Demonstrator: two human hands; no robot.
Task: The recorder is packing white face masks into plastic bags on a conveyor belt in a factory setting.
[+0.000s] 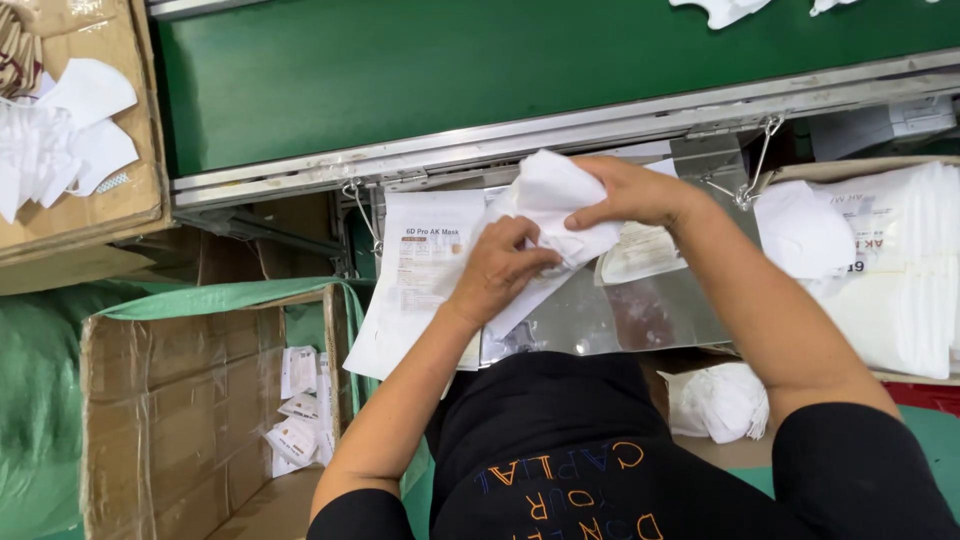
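A white face mask (548,195) is held between both hands above a shiny metal work tray (640,320), just below the green conveyor belt (450,70). It is pinched from above by the right hand (630,195) and gripped from below by the left hand (500,270), whose fingers are closed on it. A stack of printed clear packaging bags (415,280) lies beside it to the left, and an open cardboard box (180,400) holding packed masks stands lower left.
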